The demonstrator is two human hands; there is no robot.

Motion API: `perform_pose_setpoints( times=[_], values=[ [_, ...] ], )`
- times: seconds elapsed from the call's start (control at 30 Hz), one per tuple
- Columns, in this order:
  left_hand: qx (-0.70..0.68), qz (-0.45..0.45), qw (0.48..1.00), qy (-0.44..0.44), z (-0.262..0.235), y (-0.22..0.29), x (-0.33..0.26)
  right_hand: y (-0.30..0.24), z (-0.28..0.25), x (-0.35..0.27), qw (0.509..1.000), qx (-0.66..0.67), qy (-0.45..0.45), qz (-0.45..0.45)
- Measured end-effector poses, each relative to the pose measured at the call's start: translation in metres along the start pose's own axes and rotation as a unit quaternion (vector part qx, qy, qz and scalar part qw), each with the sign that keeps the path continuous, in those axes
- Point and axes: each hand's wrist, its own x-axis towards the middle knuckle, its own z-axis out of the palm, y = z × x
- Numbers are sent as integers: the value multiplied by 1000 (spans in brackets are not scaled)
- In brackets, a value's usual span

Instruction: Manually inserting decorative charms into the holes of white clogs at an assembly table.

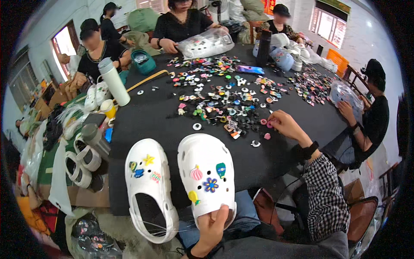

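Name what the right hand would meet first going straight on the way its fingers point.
For the right hand, likely the pink shoe charm just left of its fingertips, then the charm pile; depth is unclear.

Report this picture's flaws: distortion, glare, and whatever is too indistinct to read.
Head view: fisheye bend, with black corners and the tall white bottle appearing to lean; the barred window at upper right glares nearly white; the held white clog bright but clear, its blue flower charm distinct; the far-right charm pile too fine to separate.
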Motion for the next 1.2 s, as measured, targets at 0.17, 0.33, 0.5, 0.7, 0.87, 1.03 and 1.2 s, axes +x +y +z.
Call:
perform_pose_setpoints(
  times=[0.17,0.33,0.5,0.7,0.87,1.03,1.2],
  values=[
    [37,52,998,-2,0,0,3,-4,-1,-4,992,104,52,52],
    [58,76,995,-6,7,0,2,-19,-10,-18,964,255,51,65],
    [97,51,994,-27,9,6,-2,-104,-9,-57,935,352,-11,29],
    [131,94,987,-3,10,0,-2,-163,22,-103,899,431,-76,-4],
    [89,80,993,14,10,-8,-1,-185,52,-131,893,450,-24,-3],
    [93,89,992,18,10,-5,-1,-195,69,-141,867,496,2,45],
    [176,95,980,7,7,-3,-5,-198,81,-137,894,448,22,-1]
  ],
)
